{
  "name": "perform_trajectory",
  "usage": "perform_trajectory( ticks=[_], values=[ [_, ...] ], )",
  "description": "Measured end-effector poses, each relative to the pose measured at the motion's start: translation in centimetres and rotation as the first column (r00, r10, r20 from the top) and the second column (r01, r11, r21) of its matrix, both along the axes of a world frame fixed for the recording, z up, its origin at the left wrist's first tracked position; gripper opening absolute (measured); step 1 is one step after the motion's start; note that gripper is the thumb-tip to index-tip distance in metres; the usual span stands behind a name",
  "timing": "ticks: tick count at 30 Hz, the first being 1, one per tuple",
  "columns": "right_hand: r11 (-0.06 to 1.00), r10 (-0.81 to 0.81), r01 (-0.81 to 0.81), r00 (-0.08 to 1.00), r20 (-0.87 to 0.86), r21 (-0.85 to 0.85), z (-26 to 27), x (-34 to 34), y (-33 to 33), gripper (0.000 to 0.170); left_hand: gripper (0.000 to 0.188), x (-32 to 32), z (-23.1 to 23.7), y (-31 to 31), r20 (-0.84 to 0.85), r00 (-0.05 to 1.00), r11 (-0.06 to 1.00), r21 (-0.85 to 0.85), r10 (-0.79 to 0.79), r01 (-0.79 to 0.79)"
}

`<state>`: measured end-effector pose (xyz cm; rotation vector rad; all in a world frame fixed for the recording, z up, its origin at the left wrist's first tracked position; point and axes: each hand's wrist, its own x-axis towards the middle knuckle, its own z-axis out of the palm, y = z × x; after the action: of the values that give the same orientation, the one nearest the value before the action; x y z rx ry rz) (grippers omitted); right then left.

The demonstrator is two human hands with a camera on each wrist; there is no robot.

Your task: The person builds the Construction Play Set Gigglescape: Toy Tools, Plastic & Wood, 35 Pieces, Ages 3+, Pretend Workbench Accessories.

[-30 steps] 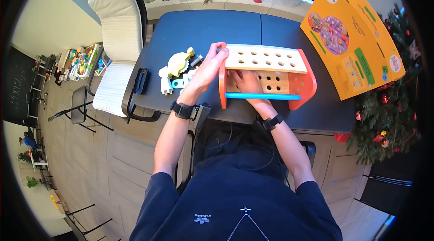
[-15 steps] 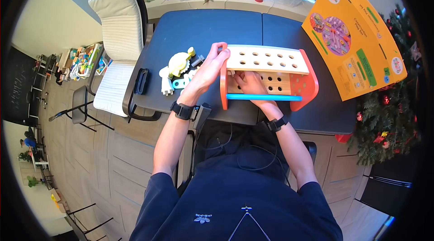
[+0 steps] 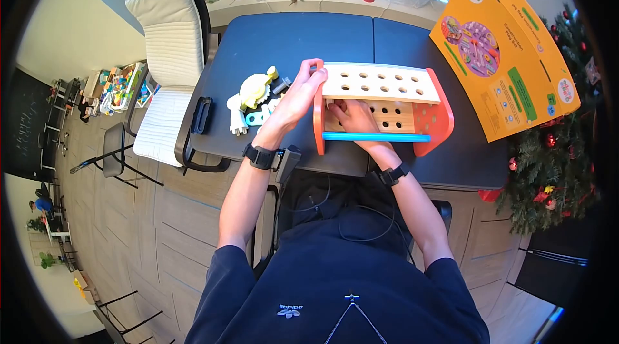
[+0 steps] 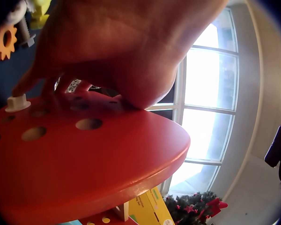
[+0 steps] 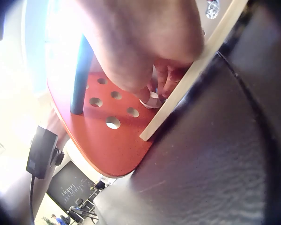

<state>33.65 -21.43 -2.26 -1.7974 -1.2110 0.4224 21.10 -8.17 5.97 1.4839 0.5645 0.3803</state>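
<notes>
A toy workbench (image 3: 380, 90) with a pale top full of holes, red end panels and a blue rod stands at the table's near side. My left hand (image 3: 296, 102) grips its left end panel (image 4: 98, 150), fingers bent over the upper edge. In the left wrist view one fingertip presses a white bolt head (image 4: 18, 103) on that panel's outer face. My right hand (image 3: 354, 115) reaches inside, under the top board. There it pinches a round white nut (image 5: 152, 100) against the inner face, its fingers partly hiding it.
Left of the bench lie a yellow toothed piece (image 3: 256, 90), a grey bolt (image 3: 282, 85), a white piece (image 3: 237, 116) and a teal strip (image 3: 258, 117). A black case (image 3: 202, 116) sits at the table's left edge. An orange box (image 3: 503, 54) stands at the right, beside a decorated tree (image 3: 548, 176).
The bench has shifted very slightly right in the head view. My right hand's fingers have changed position a little inside it; my left hand keeps its hold on the panel.
</notes>
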Motion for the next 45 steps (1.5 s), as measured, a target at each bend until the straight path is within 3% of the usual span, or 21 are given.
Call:
perform_trajectory(
  ticks=[8, 14, 17, 23, 29, 35, 41, 45],
  values=[
    [0.997, 0.074, -0.074, 0.996, -0.043, -0.003, 0.2, 0.6, 0.0, 0.026, 0.06, 0.0, -0.2, 0.1, 0.011, 1.0, 1.0, -0.023, 0.0, 0.0],
    [0.99, 0.001, -0.008, 0.999, -0.048, -0.141, 1.7, 0.0, -0.2, 0.027, 0.06, -0.1, 0.1, 0.1, 0.016, 1.0, 1.0, -0.008, -0.015, 0.015],
    [0.999, -0.042, 0.042, 0.998, -0.039, 0.016, 0.3, 0.0, 0.0, 0.025, 0.06, -0.2, 0.3, -0.1, 0.004, 1.0, 1.0, -0.009, -0.01, 0.011],
    [0.998, 0.041, -0.041, 0.999, -0.004, -0.037, -0.4, 0.8, 0.1, 0.027, 0.061, -0.1, -0.1, 0.2, 0.003, 1.0, 1.0, 0.018, -0.018, 0.018],
    [0.989, -0.013, 0.005, 0.998, -0.056, -0.149, 1.2, 0.1, 0.0, 0.027, 0.061, -0.1, -0.2, 0.2, 0.0, 1.0, 1.0, -0.002, -0.014, 0.014],
    [0.997, -0.072, 0.071, 0.997, 0.022, 0.005, -0.3, -0.1, 0.4, 0.034, 0.059, -0.1, 0.3, 0.0, -0.009, 1.0, 1.0, -0.001, -0.012, 0.012],
    [0.978, -0.196, 0.202, 0.975, 0.106, -0.046, -0.2, -1.2, 1.2, 0.038, 0.059, -0.2, 0.5, -0.2, -0.012, 1.0, 1.0, -0.02, -0.004, 0.004],
    [0.994, -0.108, 0.108, 0.994, 0.013, -0.004, -0.5, -0.3, 0.6, 0.034, 0.057, -0.2, 0.2, 0.0, 0.001, 1.0, 1.0, -0.008, -0.013, 0.013]
  ],
)
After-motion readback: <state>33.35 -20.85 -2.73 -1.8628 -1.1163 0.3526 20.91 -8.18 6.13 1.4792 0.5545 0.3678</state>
